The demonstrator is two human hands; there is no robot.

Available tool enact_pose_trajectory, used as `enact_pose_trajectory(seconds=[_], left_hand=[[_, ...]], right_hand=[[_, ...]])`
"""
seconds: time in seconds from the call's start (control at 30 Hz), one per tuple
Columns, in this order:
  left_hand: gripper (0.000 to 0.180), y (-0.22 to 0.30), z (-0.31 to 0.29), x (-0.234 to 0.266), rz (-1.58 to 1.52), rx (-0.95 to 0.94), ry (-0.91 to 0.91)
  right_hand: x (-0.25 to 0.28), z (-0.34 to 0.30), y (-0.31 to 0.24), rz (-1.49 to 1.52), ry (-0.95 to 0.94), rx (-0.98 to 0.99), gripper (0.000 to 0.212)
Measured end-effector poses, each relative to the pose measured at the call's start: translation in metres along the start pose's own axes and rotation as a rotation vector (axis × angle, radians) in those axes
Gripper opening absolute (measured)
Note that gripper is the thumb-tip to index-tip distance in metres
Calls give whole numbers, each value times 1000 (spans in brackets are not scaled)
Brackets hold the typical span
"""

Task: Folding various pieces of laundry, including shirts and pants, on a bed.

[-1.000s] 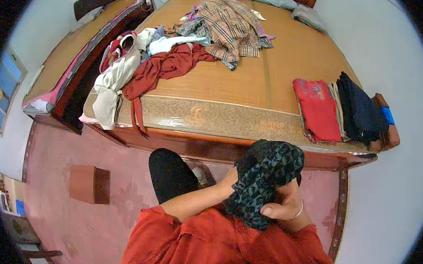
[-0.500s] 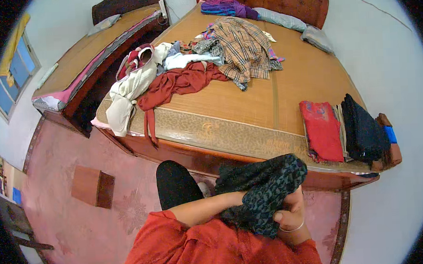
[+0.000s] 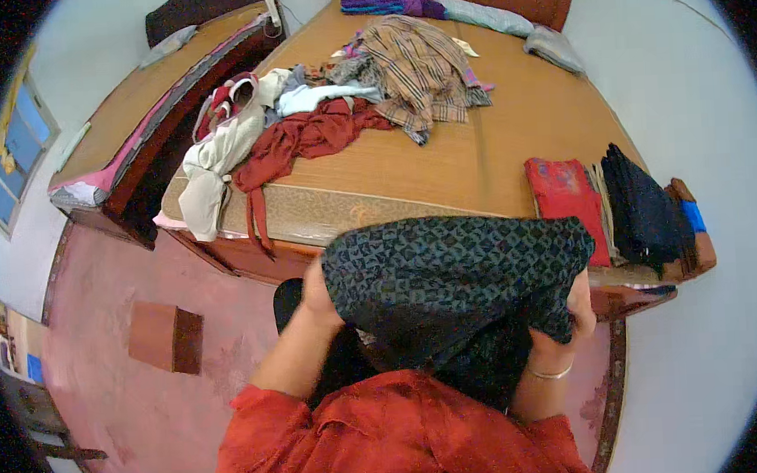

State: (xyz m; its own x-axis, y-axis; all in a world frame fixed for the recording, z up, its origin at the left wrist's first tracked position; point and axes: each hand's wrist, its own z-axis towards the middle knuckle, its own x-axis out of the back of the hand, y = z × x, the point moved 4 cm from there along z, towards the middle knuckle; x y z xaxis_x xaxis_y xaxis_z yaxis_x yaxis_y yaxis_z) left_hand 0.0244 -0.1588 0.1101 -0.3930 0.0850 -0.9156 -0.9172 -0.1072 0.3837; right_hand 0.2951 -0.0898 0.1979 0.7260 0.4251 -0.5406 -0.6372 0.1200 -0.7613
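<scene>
A black garment with a dark grey geometric pattern (image 3: 457,262) is spread wide between my hands, above my lap and in front of the bed's near edge. My left hand (image 3: 318,293) holds its left end, the fingers mostly hidden by the cloth. At the right end, my right hand (image 3: 578,312) is closed on a bunched corner; a bangle circles that wrist. Folds hang down toward my lap, and I cannot make out what kind of garment it is.
The large bed (image 3: 511,144) bears a loose heap with a plaid shirt (image 3: 412,63), a rust-red garment (image 3: 305,142) and a white bra (image 3: 204,203). Folded red cloth (image 3: 565,197) and black cloth (image 3: 642,210) lie at its right corner. A brown wooden block (image 3: 165,336) stands on the floor.
The garment was bunched over my left hand and forearm; now it is spread wide. My left hand has come out to the left, my right hand has moved up and right.
</scene>
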Motion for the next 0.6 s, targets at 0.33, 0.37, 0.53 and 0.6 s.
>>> enact_pose_trajectory(seconds=[0.33, 0.37, 0.53, 0.6], left_hand=[[40, 81, -9, -26, 265, -291, 167], [38, 83, -10, -24, 253, -289, 309], [27, 66, -7, -36, 325, -299, 141], [25, 65, 3, -28, 403, -298, 237]], right_hand=[[54, 0, -1, -69, 29, 56, 58], [66, -3, 1, -146, 61, 164, 53], [74, -4, 88, -503, -43, 100, 47], [52, -13, 142, -563, -206, -180, 47]])
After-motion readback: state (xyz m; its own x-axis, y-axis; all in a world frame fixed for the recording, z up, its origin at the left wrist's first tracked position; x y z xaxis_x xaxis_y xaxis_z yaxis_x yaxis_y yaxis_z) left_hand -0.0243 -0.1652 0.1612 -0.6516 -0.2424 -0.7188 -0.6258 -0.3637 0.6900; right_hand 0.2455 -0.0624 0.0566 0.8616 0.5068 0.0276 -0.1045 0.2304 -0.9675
